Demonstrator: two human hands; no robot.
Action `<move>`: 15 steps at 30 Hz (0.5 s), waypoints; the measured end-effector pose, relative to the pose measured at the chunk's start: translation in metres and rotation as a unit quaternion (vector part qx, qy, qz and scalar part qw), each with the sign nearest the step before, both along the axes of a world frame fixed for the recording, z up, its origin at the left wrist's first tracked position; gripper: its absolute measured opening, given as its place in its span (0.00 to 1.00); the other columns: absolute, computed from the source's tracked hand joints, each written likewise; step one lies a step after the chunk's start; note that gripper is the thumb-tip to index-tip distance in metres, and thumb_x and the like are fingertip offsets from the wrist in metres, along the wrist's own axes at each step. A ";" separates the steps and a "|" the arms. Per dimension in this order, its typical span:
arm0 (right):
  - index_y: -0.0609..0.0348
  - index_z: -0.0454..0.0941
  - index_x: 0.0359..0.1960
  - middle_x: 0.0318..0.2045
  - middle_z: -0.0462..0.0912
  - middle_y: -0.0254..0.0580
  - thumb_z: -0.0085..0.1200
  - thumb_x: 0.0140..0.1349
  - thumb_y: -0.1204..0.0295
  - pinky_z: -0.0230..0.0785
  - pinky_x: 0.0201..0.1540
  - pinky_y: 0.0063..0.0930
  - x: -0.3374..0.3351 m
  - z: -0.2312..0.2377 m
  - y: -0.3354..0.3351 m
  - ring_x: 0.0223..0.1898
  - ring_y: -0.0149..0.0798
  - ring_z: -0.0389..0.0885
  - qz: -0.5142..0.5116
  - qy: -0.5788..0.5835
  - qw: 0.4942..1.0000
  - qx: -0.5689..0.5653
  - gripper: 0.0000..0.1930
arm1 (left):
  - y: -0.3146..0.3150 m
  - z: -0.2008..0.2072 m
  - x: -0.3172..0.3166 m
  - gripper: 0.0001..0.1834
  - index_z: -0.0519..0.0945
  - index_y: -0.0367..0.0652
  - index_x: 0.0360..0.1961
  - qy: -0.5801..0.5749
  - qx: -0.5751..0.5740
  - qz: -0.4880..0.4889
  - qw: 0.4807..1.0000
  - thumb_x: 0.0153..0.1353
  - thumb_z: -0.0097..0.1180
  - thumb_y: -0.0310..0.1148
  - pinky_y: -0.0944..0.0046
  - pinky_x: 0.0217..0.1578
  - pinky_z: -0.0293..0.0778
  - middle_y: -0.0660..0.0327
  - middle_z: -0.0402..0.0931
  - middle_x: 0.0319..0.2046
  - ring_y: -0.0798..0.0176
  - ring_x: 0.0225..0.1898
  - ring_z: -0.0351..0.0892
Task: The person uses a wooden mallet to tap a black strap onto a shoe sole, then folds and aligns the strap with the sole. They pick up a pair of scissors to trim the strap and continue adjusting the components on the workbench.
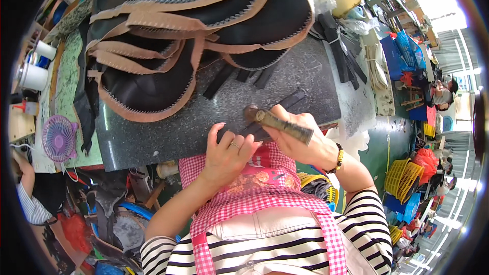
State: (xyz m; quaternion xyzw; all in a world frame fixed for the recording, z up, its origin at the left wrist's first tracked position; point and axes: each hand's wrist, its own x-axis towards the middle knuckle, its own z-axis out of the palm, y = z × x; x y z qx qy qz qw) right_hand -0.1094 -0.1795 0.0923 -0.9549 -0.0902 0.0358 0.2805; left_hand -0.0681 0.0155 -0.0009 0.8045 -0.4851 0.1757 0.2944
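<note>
My right hand (300, 140) is closed round a hammer (285, 127) with a worn wooden handle, its dark rounded head low over the slab near the front edge. A narrow black leather-like strip (291, 100) lies slantwise under the hammer. At the slab's front edge my left hand (226, 155) has its fingers bent round the near end of a black strip; its fingertips partly hide that end. Beyond both hands lie several black shaped pieces (147, 89) with tan, zigzag-stitched borders, overlapping in a pile.
The dark stone slab (127, 145) tops the bench. More black strips (341, 51) lie bundled at the right. A purple fan (59, 138) and white tubs (34, 77) stand left. Yellow baskets (402, 181) stand on the green floor at right. Another person's arm (24, 170) shows at far left.
</note>
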 end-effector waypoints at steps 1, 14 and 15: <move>0.57 0.74 0.49 0.31 0.76 0.49 0.53 0.61 0.74 0.73 0.25 0.46 -0.004 -0.007 -0.002 0.27 0.53 0.81 0.030 -0.037 0.999 0.003 0.14 | -0.002 0.002 0.002 0.11 0.79 0.44 0.36 0.017 0.011 -0.008 1.000 0.54 0.67 0.33 0.47 0.52 0.70 0.64 0.71 0.29 0.62 0.33 0.73; 0.56 0.72 0.47 0.21 0.65 0.23 0.48 0.71 0.69 0.57 0.19 0.18 -0.068 -0.040 -0.174 0.18 0.20 0.62 -0.432 -0.082 0.797 0.415 0.07 | -0.082 0.063 0.042 0.19 0.83 0.42 0.47 0.009 0.012 0.005 1.000 0.51 0.63 0.20 0.57 0.27 0.75 0.58 0.75 0.25 0.55 0.25 0.79; 0.55 0.70 0.44 0.21 0.64 0.22 0.49 0.72 0.67 0.56 0.18 0.18 -0.075 -0.048 -0.189 0.18 0.19 0.60 -0.446 -0.083 0.762 0.462 0.06 | -0.095 0.069 0.044 0.21 0.83 0.43 0.48 -0.042 0.010 0.036 0.998 0.51 0.63 0.20 0.57 0.26 0.75 0.59 0.73 0.24 0.55 0.24 0.78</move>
